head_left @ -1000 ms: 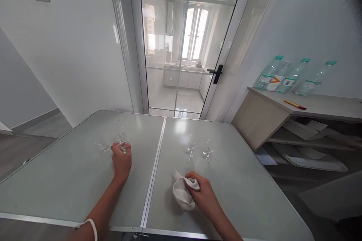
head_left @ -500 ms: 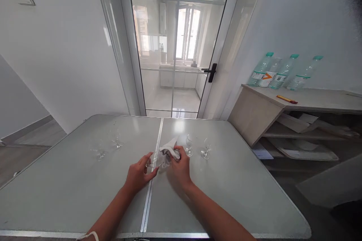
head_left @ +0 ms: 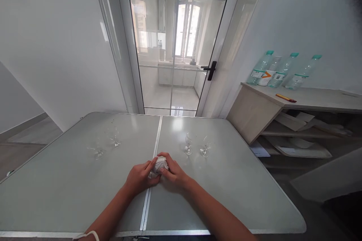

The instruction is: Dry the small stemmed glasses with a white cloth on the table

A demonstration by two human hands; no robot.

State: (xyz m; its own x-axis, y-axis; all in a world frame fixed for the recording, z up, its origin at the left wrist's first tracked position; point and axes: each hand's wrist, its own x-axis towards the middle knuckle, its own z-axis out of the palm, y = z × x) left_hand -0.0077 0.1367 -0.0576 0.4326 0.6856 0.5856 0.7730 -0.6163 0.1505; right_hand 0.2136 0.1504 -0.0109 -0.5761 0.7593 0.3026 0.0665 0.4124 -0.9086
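Note:
My left hand [head_left: 139, 178] and my right hand [head_left: 174, 172] meet over the table's middle seam. Between them sits a white cloth [head_left: 160, 164] bunched around a small clear glass; the glass is almost wholly hidden by the cloth and my fingers. Two small stemmed glasses [head_left: 188, 144] [head_left: 204, 147] stand upright on the right half of the grey folding table [head_left: 226, 180], just beyond my right hand. On the left half stand two more glasses [head_left: 115, 138] [head_left: 98, 150].
A glass door with a black handle [head_left: 210, 69] stands behind the table. At the right, a wooden shelf unit [head_left: 285, 99] carries several large water bottles [head_left: 281, 72] and a yellow tool [head_left: 285, 98]; papers lie on its lower shelves.
My left hand lifted a glass from the left half of the table and carried it to the middle. My right hand brought the cloth over and wrapped it around that glass.

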